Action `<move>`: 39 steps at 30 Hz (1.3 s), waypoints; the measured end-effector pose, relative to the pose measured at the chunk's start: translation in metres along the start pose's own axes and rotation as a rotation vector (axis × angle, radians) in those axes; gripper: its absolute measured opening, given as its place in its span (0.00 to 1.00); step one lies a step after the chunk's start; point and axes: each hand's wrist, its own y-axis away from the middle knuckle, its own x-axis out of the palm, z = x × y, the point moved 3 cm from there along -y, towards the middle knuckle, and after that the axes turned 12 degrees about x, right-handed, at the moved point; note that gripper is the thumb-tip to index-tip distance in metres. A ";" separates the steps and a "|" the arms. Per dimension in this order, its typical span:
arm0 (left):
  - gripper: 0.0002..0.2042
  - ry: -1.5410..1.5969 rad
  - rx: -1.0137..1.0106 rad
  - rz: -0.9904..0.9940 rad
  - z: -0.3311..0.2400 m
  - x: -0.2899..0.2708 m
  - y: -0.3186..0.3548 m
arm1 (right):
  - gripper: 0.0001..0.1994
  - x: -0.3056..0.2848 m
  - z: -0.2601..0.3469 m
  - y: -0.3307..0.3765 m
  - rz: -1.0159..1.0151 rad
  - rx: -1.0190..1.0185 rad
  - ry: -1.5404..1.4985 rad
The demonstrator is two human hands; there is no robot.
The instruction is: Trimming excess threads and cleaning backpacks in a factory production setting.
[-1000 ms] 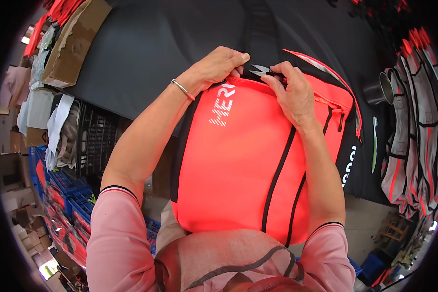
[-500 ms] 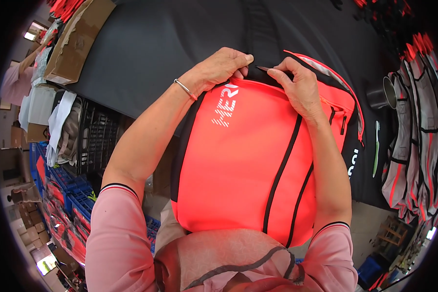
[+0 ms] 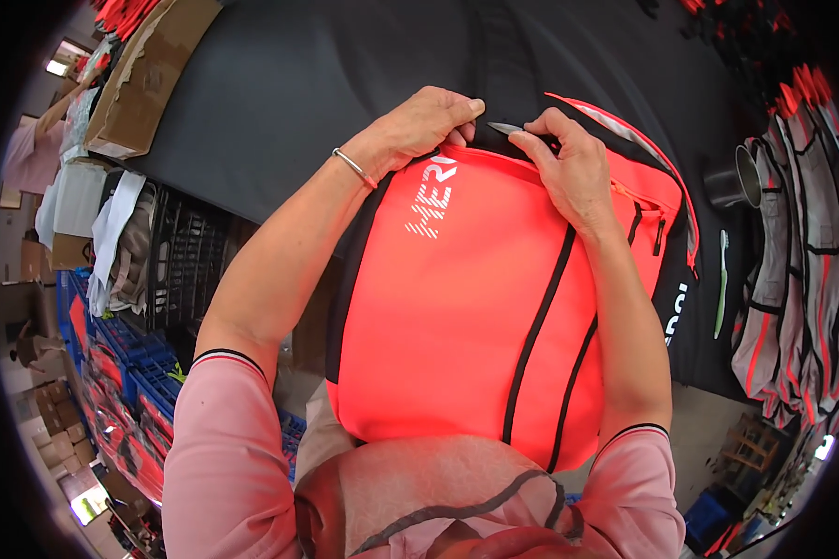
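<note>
A bright coral-red backpack with black piping and white print lies against me on the table edge. At its top seam, my left hand pinches the fabric edge between thumb and fingers. Close by, my right hand is closed on a small pointed metal blade, whose tip points left toward the left thumb. Most of that tool is hidden in the palm, so its full shape does not show. A zipped flap hangs open at the backpack's upper right, showing pale lining.
A dark cloth-covered table spreads ahead. To the right lie a toothbrush, a metal cup and grey straps with red trim. A cardboard box, a black crate and another person's arm are at left.
The blade in my right hand has turned slightly and now catches the light, its tip a little higher and farther left. My left hand keeps its pinch on the backpack's edge.
</note>
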 end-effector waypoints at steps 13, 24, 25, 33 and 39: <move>0.23 -1.129 0.827 -0.094 -0.020 0.066 0.092 | 0.15 -0.035 -0.053 -0.002 -0.140 0.482 -0.744; 0.27 -1.174 0.857 -0.192 -0.039 0.083 0.066 | 0.08 -0.027 -0.068 -0.001 -0.142 0.451 -0.873; 0.27 -1.181 0.856 -0.193 -0.036 0.083 0.060 | 0.09 -0.027 -0.063 -0.001 -0.163 0.414 -0.783; 0.17 -1.256 0.782 -0.039 -0.008 0.085 0.081 | 0.18 -0.037 -0.041 0.009 -0.029 0.420 -0.626; 0.14 -1.183 0.916 -0.149 -0.006 0.092 0.082 | 0.31 -0.017 -0.025 -0.036 -0.080 0.251 -0.379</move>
